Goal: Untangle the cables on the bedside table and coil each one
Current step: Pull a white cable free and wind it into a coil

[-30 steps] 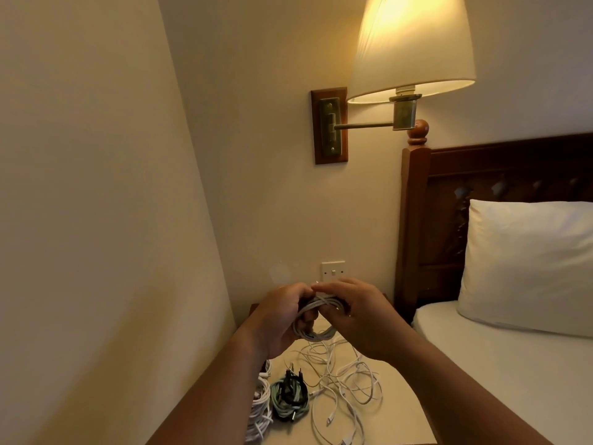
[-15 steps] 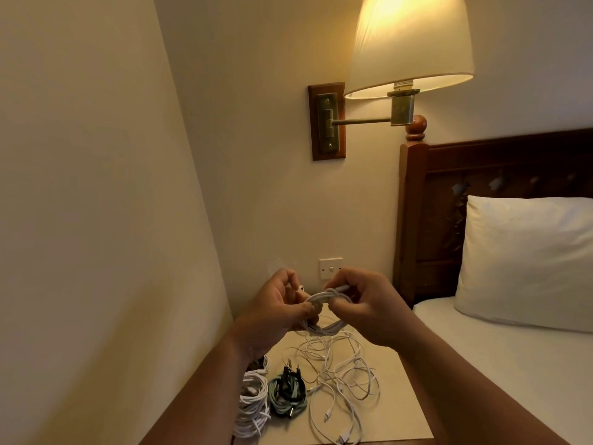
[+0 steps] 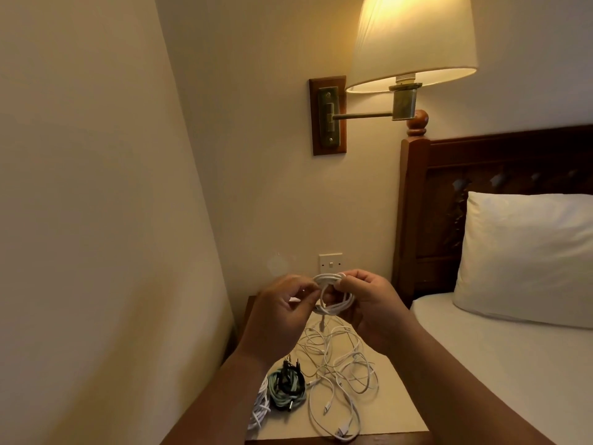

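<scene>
pinching coil (image 3: 327, 279): left hand (image 3: 279, 316), right hand (image 3: 369, 311)

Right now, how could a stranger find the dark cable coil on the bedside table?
Find the bedside table between wall and bed. At its front left lies the dark coil. It alone is green and black; the neighbouring coil and tangle are white.
</scene>
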